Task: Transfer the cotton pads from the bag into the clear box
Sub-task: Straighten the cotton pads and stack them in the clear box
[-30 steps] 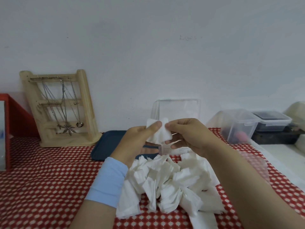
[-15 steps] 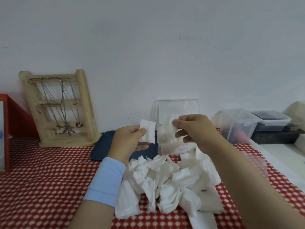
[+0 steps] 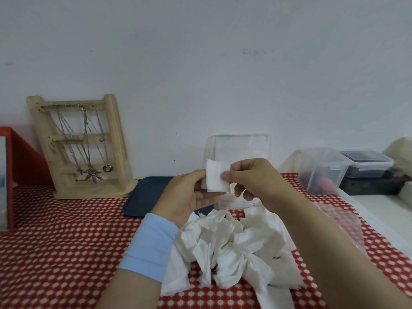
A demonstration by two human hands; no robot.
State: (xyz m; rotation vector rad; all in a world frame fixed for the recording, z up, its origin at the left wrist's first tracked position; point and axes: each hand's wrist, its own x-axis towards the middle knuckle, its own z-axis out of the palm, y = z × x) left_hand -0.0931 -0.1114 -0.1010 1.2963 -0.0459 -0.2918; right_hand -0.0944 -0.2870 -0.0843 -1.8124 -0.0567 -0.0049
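Both hands are raised above the bench (image 3: 55, 241), which is covered in a red-and-white checked cloth, and they hold one white cotton pad (image 3: 215, 177) between them. The left hand (image 3: 187, 197), with a light blue wristband (image 3: 149, 244), has its grip clamped on the pad's left side, thumb above and fingers beneath. The right hand (image 3: 256, 181) has its grip pinched on the pad's right edge with thumb and forefinger. The pad sits upright just in front of the clear box (image 3: 242, 150), whose lid stands open against the wall. Below the hands a loose pile of cotton pads (image 3: 227, 248) lies on the cloth, with the clear plastic bag (image 3: 341, 221) beside it on the right. A wooden necklace stand (image 3: 84, 146) and a dark blue tray (image 3: 145, 197) sit to the left.
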